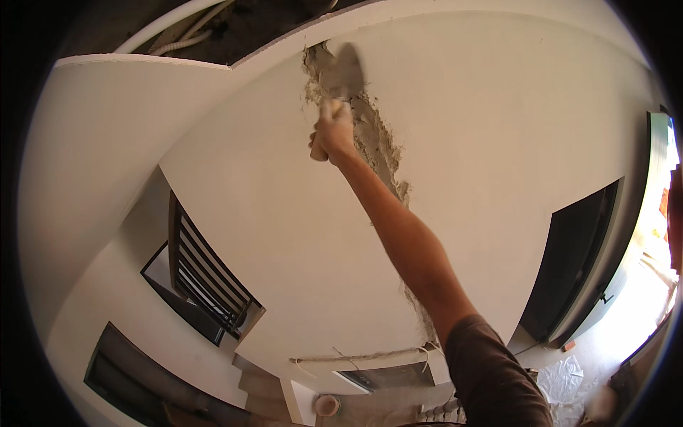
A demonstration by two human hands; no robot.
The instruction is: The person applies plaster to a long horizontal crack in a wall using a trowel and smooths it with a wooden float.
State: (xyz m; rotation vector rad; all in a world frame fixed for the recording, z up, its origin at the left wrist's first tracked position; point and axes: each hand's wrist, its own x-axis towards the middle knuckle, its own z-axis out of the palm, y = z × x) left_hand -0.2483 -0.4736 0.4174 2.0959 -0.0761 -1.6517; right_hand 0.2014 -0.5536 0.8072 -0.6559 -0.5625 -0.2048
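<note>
My right arm stretches up across the pale wall [469, 164]. At its end my right hand [334, 132] is closed around the handle of a trowel [348, 71]. The blade, smeared by motion, lies over the top of a rough channel filled with grey-brown mortar [377, 142]. Below the hand the channel slants down to the right, with ragged edges, and passes partly behind my forearm. The butt of the handle pokes out under my fingers. My left hand does not show.
Overhead, pale conduits [167, 28] run through a dark ceiling opening. A dark-barred railing [206, 263] and stairs [260, 388] are at lower left. On the right stand a dark doorway [573, 260] and an open door [619, 285]; plastic sheeting [562, 377] lies on the floor.
</note>
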